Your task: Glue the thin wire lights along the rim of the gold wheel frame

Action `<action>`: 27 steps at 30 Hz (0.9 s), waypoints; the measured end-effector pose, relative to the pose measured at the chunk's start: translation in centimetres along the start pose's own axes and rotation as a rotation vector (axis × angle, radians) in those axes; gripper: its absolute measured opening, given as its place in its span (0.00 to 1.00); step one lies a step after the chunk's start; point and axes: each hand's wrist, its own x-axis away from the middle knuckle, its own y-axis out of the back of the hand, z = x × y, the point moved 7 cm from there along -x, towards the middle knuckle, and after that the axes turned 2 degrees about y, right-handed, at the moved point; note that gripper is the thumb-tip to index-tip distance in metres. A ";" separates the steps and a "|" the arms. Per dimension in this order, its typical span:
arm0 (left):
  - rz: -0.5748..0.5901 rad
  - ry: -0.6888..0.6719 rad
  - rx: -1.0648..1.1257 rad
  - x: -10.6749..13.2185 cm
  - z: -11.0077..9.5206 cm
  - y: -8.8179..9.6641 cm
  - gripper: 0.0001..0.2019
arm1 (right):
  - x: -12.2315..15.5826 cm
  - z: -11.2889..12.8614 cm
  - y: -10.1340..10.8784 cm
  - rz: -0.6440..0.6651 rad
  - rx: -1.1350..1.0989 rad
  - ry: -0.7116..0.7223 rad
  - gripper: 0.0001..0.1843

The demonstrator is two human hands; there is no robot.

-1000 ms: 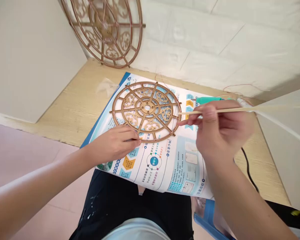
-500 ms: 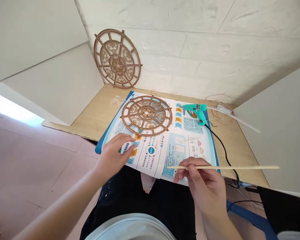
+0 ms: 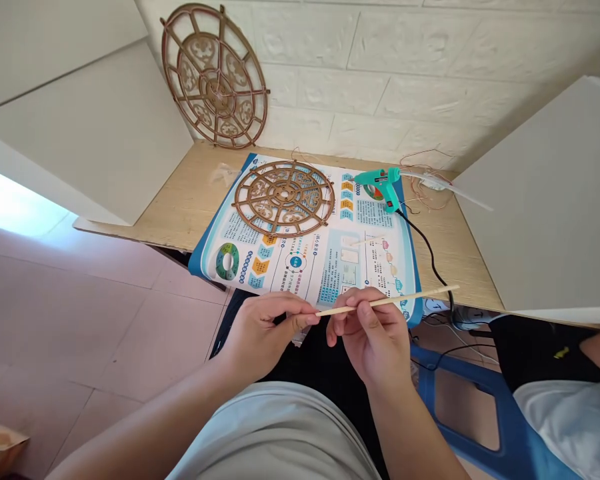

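Observation:
A thin pale wooden stick (image 3: 415,295) runs between my two hands over the front edge of the table. My left hand (image 3: 265,333) pinches its left tip between thumb and forefinger. My right hand (image 3: 375,340) grips it near the middle, and the far end sticks out to the right. Beyond them a round brown wheel-like lattice frame (image 3: 285,195) lies flat on a printed poster (image 3: 310,267). To its right rests a teal hot glue gun (image 3: 383,183) with a clear glue stick (image 3: 445,190) in its back.
A second round lattice frame (image 3: 219,93) leans on the white brick-pattern wall (image 3: 365,73). Pale panels (image 3: 85,140) stand at both sides. Thin copper-coloured wires (image 3: 425,160) lie at the back right. A black cord (image 3: 430,250) drops over the edge near a blue stool (image 3: 500,407). Another person sits at the right.
My left hand has come across to the right and taken hold of the stick's left tip. My right hand has drawn the stick nearer my body. The view has shifted downward.

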 end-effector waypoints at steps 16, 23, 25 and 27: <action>0.021 -0.134 -0.352 0.8 -1.3 -0.5 0.10 | 2.2 3.3 -1.8 0.213 0.616 0.334 0.18; -0.010 -0.266 -0.425 1.1 -1.3 -1.2 0.10 | 3.9 4.7 -3.1 0.342 1.004 0.497 0.18; 0.025 -0.304 -0.407 1.1 -1.4 -1.4 0.10 | 3.7 4.8 -2.9 0.320 0.976 0.494 0.18; 0.070 -0.333 -0.377 1.2 -1.6 -1.4 0.10 | 2.7 5.2 -2.7 0.271 0.804 0.514 0.16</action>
